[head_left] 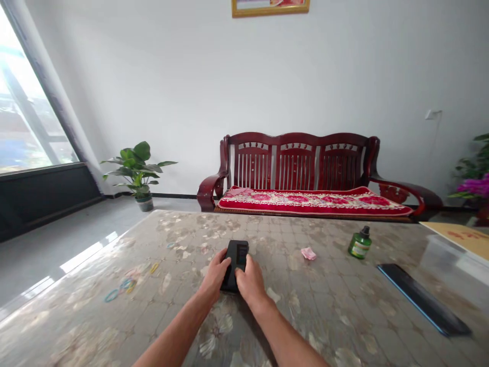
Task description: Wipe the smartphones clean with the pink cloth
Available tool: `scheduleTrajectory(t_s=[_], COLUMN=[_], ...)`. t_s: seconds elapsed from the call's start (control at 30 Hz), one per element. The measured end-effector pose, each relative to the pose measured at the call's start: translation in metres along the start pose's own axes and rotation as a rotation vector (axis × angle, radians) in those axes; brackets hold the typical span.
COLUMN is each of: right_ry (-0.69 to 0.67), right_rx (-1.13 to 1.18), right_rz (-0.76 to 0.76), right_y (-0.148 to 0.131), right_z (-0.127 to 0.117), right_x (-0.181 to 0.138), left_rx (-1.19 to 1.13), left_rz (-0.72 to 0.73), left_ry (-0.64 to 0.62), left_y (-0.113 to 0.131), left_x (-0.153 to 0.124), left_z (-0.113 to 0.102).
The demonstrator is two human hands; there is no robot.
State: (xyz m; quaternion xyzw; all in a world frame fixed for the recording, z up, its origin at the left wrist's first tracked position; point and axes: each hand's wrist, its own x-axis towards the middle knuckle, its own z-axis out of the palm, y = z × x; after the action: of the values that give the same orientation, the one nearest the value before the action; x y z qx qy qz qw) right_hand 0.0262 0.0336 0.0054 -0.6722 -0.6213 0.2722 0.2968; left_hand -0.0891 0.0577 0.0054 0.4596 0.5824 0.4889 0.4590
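A black phone [231, 272] is between my two hands, low over the table, with a darker rectangular patch near its far right corner. My left hand [216, 273] grips its left edge, the thumb lying over the near face. From the right side my right hand [252, 279] holds it too, thumb bent onto the face. The fingers beneath are mostly hidden, and I cannot tell whether the phone touches the tabletop. Nearest on the right lies a crumpled pink paper [308, 254], apart from both hands.
The table [171, 326] has a patterned, glossy cover. Colourful bands [128, 284] lie on its left. To the right are a green bottle [359, 243], a long dark slab with a blue edge [422, 298] and a clear box [446, 260]. Beyond stands a wooden bench [297, 163].
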Motion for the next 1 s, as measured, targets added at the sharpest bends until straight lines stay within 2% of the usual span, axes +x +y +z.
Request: scheduleTrajectory(t_s=[0.1, 0.3, 0.43, 0.57, 0.67, 0.73, 0.77, 0.8, 0.87, 0.93, 1.0], right_ry=[-0.017, -0.027, -0.065, -0.146, -0.141, -0.078, -0.028, 0.028, 0.155, 0.288, 0.376], right_rx=[0.020, 0.068, 0.123, 0.292, 0.349, 0.321, 0.293, 0.249, 0.140, -0.003, -0.166], right_rz=[0.032, -0.074, -0.117, -0.147, -0.196, -0.260, -0.272, -0.262, -0.187, -0.095, -0.015], right_y=[-0.020, -0.041, -0.042, -0.029, -0.004, 0.017, 0.028, 0.038, 0.060, 0.083, 0.111], right_z=[0.017, 0.047, 0.054, 0.045, 0.018, -0.013, -0.033, -0.054, -0.100, -0.146, -0.191], right_x=[0.002, 0.001, 0.001, 0.001, -0.004, -0.008, -0.009, -0.010, -0.010, -0.008, -0.009], left_rx=[0.011, 0.058, 0.095, 0.143, 0.197, 0.242, 0.273, 0.356, 0.443, 0.460, 0.458], left_rz=[0.020, 0.061, 0.065, 0.061, 0.084, 0.144, 0.206, 0.356, 0.589, 0.655, 0.651], left_ry=[0.024, 0.055, 0.089, 0.142, 0.218, 0.264, 0.267, 0.276, 0.184, 0.059, -0.086], left_y=[0.005, 0.015, 0.014, 0.013, 0.016, 0.019, 0.020, 0.020, 0.019, 0.015, 0.010], left_x=[0.008, 0.019, 0.020, 0.021, 0.016, 0.007, 0.001, -0.006, -0.022, -0.038, -0.050], left_z=[-0.026, -0.064, -0.074, -0.077, -0.080, -0.078, -0.075, -0.070, -0.054, -0.032, -0.009])
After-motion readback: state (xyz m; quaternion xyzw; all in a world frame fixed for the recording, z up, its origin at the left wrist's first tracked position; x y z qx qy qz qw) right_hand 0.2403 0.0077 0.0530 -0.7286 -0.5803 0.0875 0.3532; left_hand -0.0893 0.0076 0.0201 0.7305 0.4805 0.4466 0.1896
